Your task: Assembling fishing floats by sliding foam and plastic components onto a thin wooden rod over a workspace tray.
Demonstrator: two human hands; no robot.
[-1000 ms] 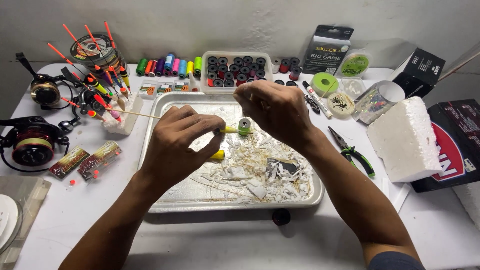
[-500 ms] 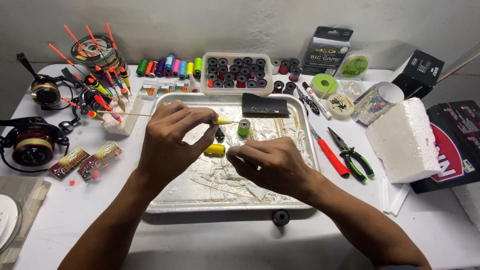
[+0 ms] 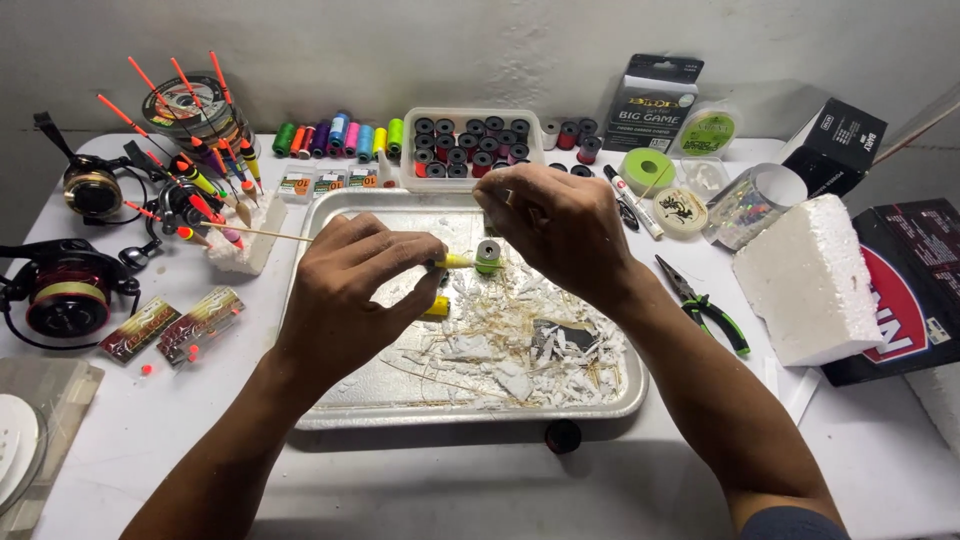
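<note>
1. The left hand [image 3: 345,290] sits at the centre of the frame over a metal tray [image 3: 330,400], its fingers pinched shut around a thin wooden stick [image 3: 262,234] with a yellow float body [image 3: 458,261] at its right end.
2. The stick runs from the pinch out toward the left of the frame, slightly upward, past the tray's left rim.
3. The right hand [image 3: 560,225] is just right of centre, above the tray, fingers curled inward and closed; what they pinch is hidden, so I cannot tell whether they grip a thread.
4. A small green spool [image 3: 488,254] lies just below the right hand's fingers, touching or nearly touching the yellow tip.
5. A second yellow piece [image 3: 436,306] lies in the tray, just below the left thumb.
6. White shavings and splinters [image 3: 510,350] cover the tray's right half.
7. Above the tray, at top centre, stands a white box of dark bobbins [image 3: 470,150], with a row of coloured thread spools [image 3: 335,135] to its left.
8. Finished floats [image 3: 200,180] with red tips stand at upper left, stuck in a small foam piece.
9. Two fishing reels [image 3: 65,290] lie at the far left.
10. Green-handled pliers [image 3: 705,300] lie right of the tray, beside a white foam block [image 3: 805,280].
</note>
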